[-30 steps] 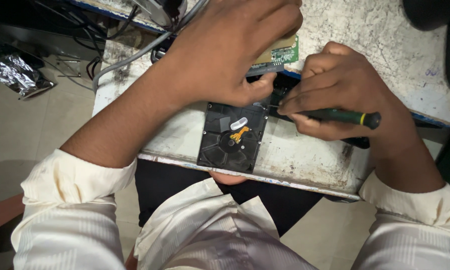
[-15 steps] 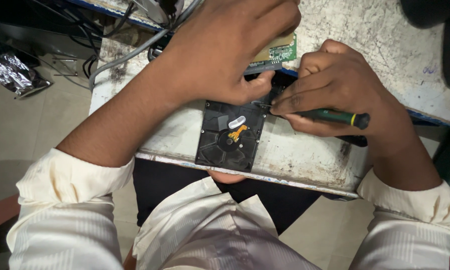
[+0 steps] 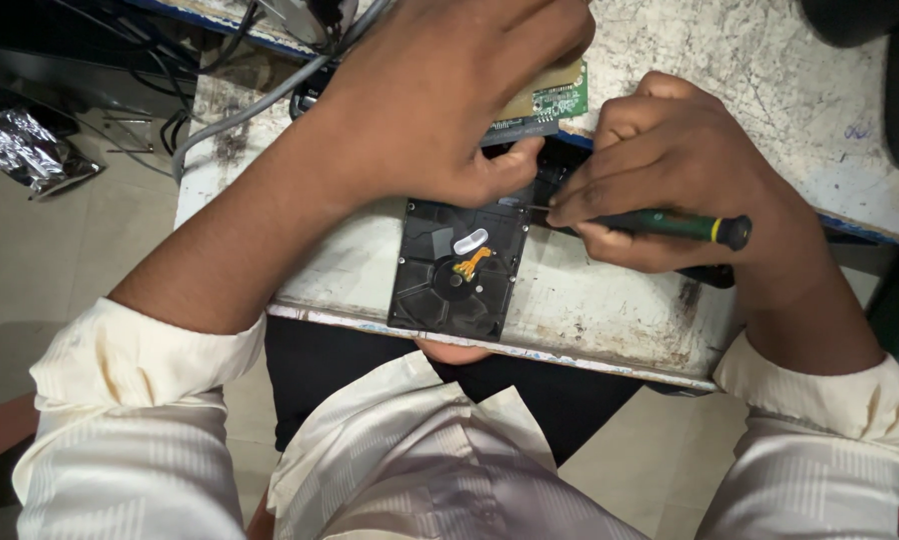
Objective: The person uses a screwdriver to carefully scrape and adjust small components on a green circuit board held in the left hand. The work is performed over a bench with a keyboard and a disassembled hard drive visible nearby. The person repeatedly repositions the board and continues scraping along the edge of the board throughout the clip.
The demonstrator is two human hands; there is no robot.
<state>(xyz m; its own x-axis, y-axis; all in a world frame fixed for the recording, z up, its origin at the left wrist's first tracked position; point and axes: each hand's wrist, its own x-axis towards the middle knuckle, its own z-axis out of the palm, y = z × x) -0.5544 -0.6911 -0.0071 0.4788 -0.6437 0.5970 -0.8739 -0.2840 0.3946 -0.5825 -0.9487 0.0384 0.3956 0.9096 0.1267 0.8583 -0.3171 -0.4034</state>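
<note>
Foil, crumpled and silvery (image 3: 25, 150), lies on the pale tiled floor (image 3: 60, 260) at the far left, well apart from the work. Next to the right, grey and black cables (image 3: 232, 112) run down past the far left corner of the worn white worktop (image 3: 610, 310), whose paint is scratched and stained.

The left hand (image 3: 440, 100) reaches in from the left, its cream sleeve rolled back at the forearm. Its fingers are curled downward and spread, pressing on top of a green printed circuit board (image 3: 550, 105), with the thumb tip bearing against the far edge of the black rectangular hard disk drive (image 3: 460, 270). Whether the fingers pinch the board or only rest on it cannot be told, since the hand hides most of it.

The drive lies flat on the worktop near its front edge, underside up, showing a round motor hub, a small orange flex strip and a white sticker. The circuit board sits just beyond its far end.

To the right, the right hand (image 3: 670, 170) is closed around a slim green-handled screwdriver with a yellow band and black end cap (image 3: 670, 226). Fingertips pinch the shaft close to the tip, which meets the far right corner of the drive, beside the left thumb. The tool lies almost level, its cap pointing right.
</note>
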